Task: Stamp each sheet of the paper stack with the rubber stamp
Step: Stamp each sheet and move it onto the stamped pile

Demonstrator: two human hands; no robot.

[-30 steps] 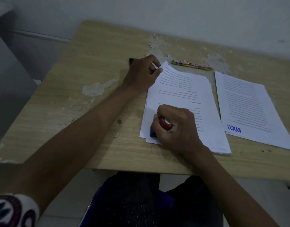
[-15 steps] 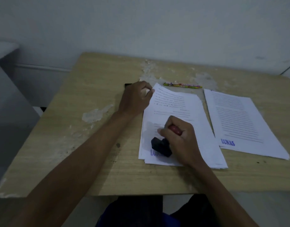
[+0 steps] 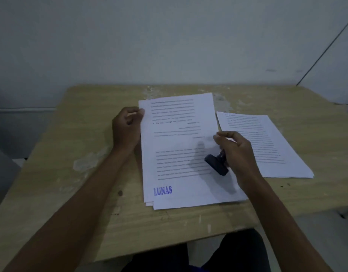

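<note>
A stack of printed paper (image 3: 179,146) lies in the middle of the wooden table (image 3: 90,173). Its top sheet carries a blue "LUNAS" stamp mark (image 3: 163,191) at the near left corner. My right hand (image 3: 236,154) holds the rubber stamp (image 3: 216,164), black base with a dark red handle, lifted above the sheet's right half and tilted. My left hand (image 3: 128,126) rests at the stack's far left edge, thumb on the top sheet's corner.
A second pile of printed sheets (image 3: 267,146) lies to the right of the stack, partly behind my right hand. The tabletop has peeled patches (image 3: 86,163). A plain wall rises behind the table. My lap shows below the near edge.
My right hand lifted the stamp off the near left corner and moved it right, uncovering the blue LUNAS mark. The camera tilted up. My left hand stayed at the stack's edge.
</note>
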